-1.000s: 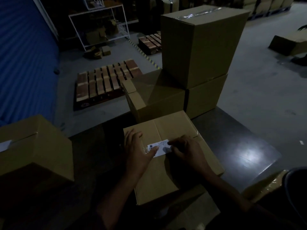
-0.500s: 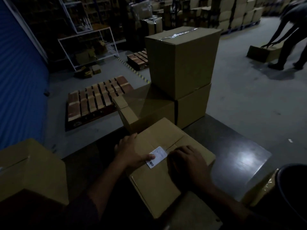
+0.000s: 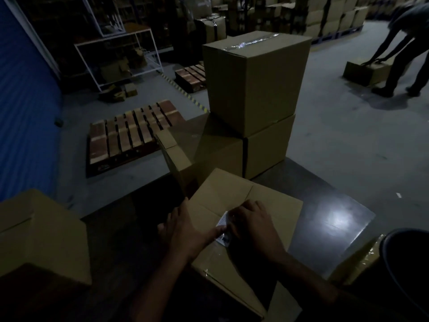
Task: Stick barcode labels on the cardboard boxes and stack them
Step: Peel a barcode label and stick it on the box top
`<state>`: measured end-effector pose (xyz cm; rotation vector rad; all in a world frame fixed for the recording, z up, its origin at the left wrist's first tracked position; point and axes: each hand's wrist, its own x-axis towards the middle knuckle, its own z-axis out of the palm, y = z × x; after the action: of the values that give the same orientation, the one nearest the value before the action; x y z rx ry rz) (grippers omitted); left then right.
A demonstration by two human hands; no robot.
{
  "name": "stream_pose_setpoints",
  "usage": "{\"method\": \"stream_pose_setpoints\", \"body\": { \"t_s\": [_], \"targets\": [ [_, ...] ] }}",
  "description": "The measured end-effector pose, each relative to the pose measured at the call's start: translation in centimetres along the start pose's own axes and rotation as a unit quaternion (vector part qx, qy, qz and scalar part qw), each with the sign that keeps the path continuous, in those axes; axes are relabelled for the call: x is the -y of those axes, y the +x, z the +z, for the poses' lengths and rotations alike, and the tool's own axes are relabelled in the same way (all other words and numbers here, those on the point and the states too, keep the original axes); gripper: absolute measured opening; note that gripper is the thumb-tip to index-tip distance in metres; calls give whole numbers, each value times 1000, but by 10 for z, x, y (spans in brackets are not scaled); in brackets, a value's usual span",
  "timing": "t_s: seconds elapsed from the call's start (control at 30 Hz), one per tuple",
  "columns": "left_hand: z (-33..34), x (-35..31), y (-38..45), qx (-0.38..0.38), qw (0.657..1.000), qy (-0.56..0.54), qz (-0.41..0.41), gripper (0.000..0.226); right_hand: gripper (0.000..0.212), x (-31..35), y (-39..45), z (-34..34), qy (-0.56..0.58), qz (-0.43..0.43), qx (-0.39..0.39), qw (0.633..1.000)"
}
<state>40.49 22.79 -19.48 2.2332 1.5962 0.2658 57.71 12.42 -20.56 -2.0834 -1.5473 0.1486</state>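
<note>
A flat cardboard box [image 3: 274,205] lies on the dark table in front of me, turned at an angle. A white barcode label [image 3: 223,231] sits on its top, mostly covered by my hands. My left hand [image 3: 185,231] rests on the box's left edge, its thumb pressing the label's left side. My right hand [image 3: 251,223] lies flat over the label, fingers pressing it down. Behind the box stands a stack of two boxes: a tall taped box [image 3: 253,82] on a lower one [image 3: 267,147].
Another cardboard box [image 3: 39,235] stands at my left on the table [image 3: 325,219]. A dark bin [image 3: 408,263] is at the right edge. Wooden pallets [image 3: 130,133] lie on the floor beyond. A person [image 3: 404,45] bends over a box far right.
The box has turned further on the table. My right hand has slid up over the label, which now shows only as a sliver. The view has tilted up.
</note>
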Motion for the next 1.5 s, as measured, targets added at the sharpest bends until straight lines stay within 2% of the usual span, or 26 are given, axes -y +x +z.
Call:
{"method": "stream_pose_setpoints", "body": {
  "t_s": [0.27,0.4,0.67,0.9,1.07,1.17,1.23,1.37,1.43,1.5],
  "targets": [
    [0,1,1,-6,1000,-5,-4,155,12,-5,5,-6,68,31,-15,997],
    [3,1,1,-13,1000,-3,-9,156,18,-6,3,-1,31,13,-22,999],
    [-1,-1,-2,-10,1000,-8,-7,154,13,-4,-4,-6,14,19,-35,999],
    [-1,-1,1,-11,1000,-3,-11,155,14,-3,-20,-18,41,60,-38,997],
    [-5,-2,1,7,1000,-19,-17,156,24,2,-56,-15,0,76,-83,994],
    [-8,0,-3,13,999,-28,-44,157,24,1,-52,-12,23,67,-92,993],
    [-11,7,-9,17,996,-26,-79,159,23,-3,-36,-17,44,26,-73,996],
    [-17,26,-25,29,990,-63,-123,157,29,-16,-2,-33,71,-61,13,996],
    [-19,28,-27,29,987,-97,-124,155,38,-21,8,-37,87,-72,38,993],
    [-18,21,-23,21,987,-125,-103,154,38,-19,15,-39,95,-65,51,992]
  ]
}}
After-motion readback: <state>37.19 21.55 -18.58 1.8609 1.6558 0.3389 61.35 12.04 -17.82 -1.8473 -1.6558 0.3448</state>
